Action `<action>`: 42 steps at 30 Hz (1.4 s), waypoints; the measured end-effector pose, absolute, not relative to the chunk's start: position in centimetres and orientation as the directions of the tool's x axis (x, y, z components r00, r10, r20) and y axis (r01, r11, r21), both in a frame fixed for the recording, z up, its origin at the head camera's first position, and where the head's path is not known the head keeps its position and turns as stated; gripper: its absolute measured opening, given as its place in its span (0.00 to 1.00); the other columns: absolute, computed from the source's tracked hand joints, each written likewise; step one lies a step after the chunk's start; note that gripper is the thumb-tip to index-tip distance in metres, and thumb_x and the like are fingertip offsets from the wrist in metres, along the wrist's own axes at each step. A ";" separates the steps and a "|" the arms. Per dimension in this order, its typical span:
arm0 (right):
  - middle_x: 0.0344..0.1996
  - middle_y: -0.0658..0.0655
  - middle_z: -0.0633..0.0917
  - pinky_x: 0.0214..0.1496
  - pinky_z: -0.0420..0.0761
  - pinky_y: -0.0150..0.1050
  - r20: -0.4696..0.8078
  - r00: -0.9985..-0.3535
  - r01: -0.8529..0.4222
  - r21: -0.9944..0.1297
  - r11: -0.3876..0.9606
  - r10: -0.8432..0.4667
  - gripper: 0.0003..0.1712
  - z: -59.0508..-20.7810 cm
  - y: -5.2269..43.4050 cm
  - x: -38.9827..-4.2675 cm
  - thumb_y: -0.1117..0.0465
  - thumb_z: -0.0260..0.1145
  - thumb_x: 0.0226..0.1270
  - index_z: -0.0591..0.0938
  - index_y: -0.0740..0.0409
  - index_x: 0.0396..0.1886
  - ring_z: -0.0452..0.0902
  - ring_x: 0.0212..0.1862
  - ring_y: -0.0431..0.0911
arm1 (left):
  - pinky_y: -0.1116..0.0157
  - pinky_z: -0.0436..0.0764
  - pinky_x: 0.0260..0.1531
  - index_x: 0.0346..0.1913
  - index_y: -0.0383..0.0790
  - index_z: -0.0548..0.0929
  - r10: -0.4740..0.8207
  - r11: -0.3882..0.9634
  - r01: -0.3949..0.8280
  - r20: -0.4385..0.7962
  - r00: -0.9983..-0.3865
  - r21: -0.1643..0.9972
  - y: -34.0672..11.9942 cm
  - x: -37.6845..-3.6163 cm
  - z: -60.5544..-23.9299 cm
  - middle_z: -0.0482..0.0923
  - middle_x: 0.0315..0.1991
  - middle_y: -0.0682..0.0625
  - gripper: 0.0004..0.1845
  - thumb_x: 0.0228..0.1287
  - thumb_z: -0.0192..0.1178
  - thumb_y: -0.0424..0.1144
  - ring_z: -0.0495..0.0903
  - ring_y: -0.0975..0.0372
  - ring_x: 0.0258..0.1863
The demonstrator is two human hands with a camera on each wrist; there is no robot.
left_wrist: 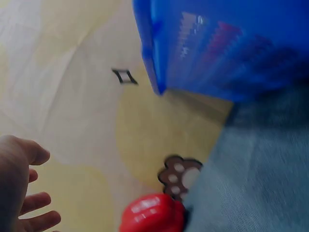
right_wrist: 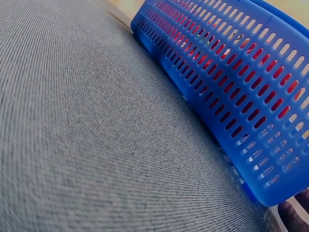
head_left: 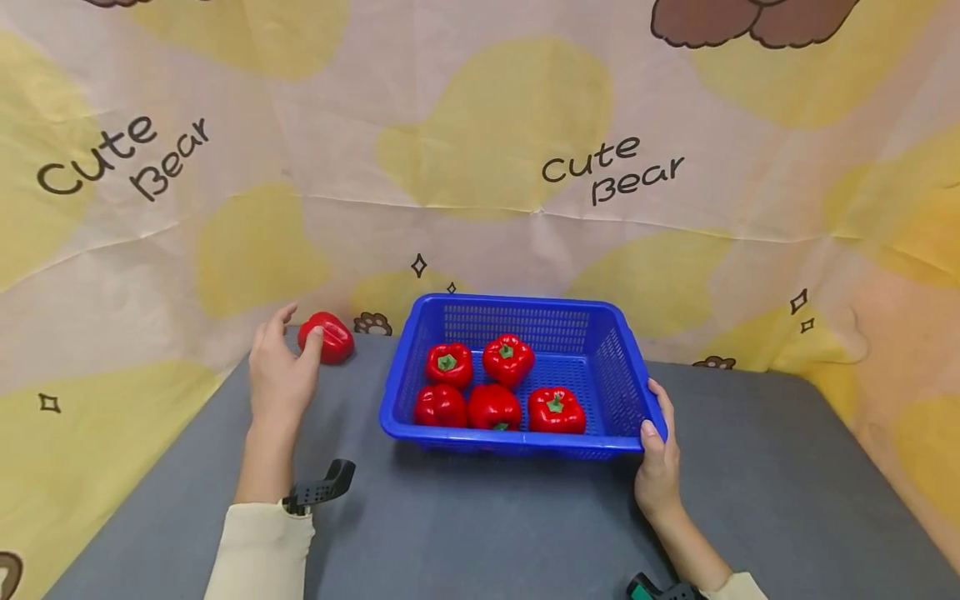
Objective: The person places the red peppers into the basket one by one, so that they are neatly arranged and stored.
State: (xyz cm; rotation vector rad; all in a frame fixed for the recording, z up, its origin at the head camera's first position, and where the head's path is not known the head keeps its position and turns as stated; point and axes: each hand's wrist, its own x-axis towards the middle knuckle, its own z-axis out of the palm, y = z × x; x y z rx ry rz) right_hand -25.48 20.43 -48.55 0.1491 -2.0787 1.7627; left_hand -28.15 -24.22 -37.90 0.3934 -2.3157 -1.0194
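In the head view my left hand [head_left: 282,373] is beside a lone red bell pepper [head_left: 332,339] at the table's back left, the thumb overlapping it. The left wrist view shows a gap between the spread fingers [left_wrist: 36,203] and that pepper [left_wrist: 152,214]. My right hand [head_left: 660,467] grips the right front corner of a blue plastic basket [head_left: 517,439], thumb over the rim. Several red bell peppers, one of them [head_left: 557,410] with its green stem up, lie inside. The right wrist view shows fingertips [right_wrist: 291,218] at the corner of the slotted basket wall [right_wrist: 212,104].
A grey cloth-covered table [head_left: 480,525] lies under the basket. Behind it hangs a pink and yellow curtain [head_left: 480,158] printed with "Cute Bear", reaching down to the table's back edge. Each wrist wears a dark strap device [head_left: 324,485].
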 end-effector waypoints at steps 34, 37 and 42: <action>0.73 0.48 0.67 0.61 0.69 0.19 0.360 -0.910 -0.326 -0.928 0.179 0.205 0.34 -48.3 20.9 -25.1 0.51 0.39 0.75 0.59 0.42 0.80 0.67 0.65 0.37 | 0.38 0.66 0.71 0.80 0.45 0.55 -0.550 0.600 -0.172 0.246 -0.798 0.781 -27.4 -34.8 -48.2 0.59 0.78 0.40 0.47 0.62 0.67 0.50 0.63 0.45 0.75; 0.73 0.49 0.66 0.61 0.69 0.19 0.356 -0.913 -0.324 -0.929 0.178 0.199 0.34 -48.3 20.9 -25.1 0.51 0.39 0.75 0.58 0.42 0.80 0.66 0.65 0.38 | 0.37 0.67 0.70 0.80 0.46 0.53 -0.534 0.608 -0.148 0.264 -0.803 0.780 -27.6 -35.4 -48.5 0.58 0.78 0.40 0.50 0.60 0.69 0.50 0.62 0.45 0.75; 0.72 0.47 0.66 0.63 0.68 0.21 0.380 -0.908 -0.352 -0.921 0.169 0.177 0.34 -48.4 20.5 -25.6 0.52 0.40 0.74 0.58 0.43 0.80 0.66 0.66 0.38 | 0.37 0.67 0.70 0.80 0.46 0.53 -0.514 0.601 -0.095 0.292 -0.807 0.794 -28.4 -35.9 -48.7 0.59 0.78 0.41 0.52 0.58 0.71 0.51 0.61 0.46 0.76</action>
